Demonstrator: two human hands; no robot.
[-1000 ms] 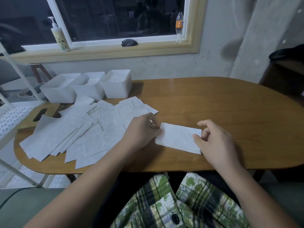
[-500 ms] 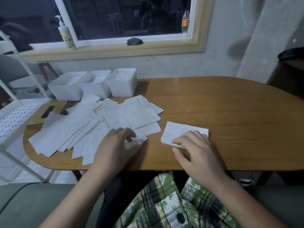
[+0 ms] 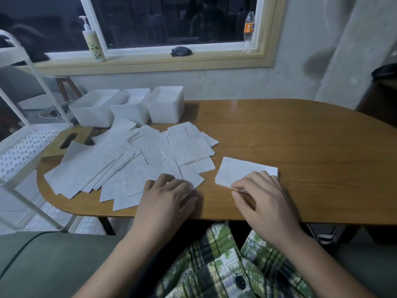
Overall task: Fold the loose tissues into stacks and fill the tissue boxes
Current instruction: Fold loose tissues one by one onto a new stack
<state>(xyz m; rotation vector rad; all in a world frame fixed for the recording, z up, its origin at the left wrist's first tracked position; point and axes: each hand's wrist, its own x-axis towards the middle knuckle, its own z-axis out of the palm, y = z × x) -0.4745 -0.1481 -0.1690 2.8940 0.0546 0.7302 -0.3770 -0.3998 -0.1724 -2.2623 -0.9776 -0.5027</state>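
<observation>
At 6 o'clock, a green plaid shirt (image 3: 217,263) fills the near edge. The left hand (image 3: 165,196) rests on the nearest of the loose tissues (image 3: 129,166), its fingers (image 3: 169,182) gently bent and slightly apart, gripping nothing. The right hand (image 3: 264,198) lies on the near edge of the folded stack (image 3: 242,171), its fingers bent and close together on top. Its thumb is just beside the stack's edge.

The stack sits on the wooden bench (image 3: 300,147) at 1 o'clock of the left hand, just beside the loose tissues, which spread in overlapping sheets toward 10 o'clock. They partly cover a wooden lid (image 3: 68,140) with an oval slot.

At 11 o'clock, along the far edge, three open white tissue boxes stand in a touching row. The right box (image 3: 166,106) holds white tissue nearly to its rim, the middle box (image 3: 131,108) holds some lower down, and the contents of the left box (image 3: 92,112) cannot be made out.

On the windowsill beyond are a pump bottle (image 3: 93,43) with a leaf print, a dark lump (image 3: 181,50) and a clear bottle (image 3: 249,31) with an orange label. No writing on them can be read.
</observation>
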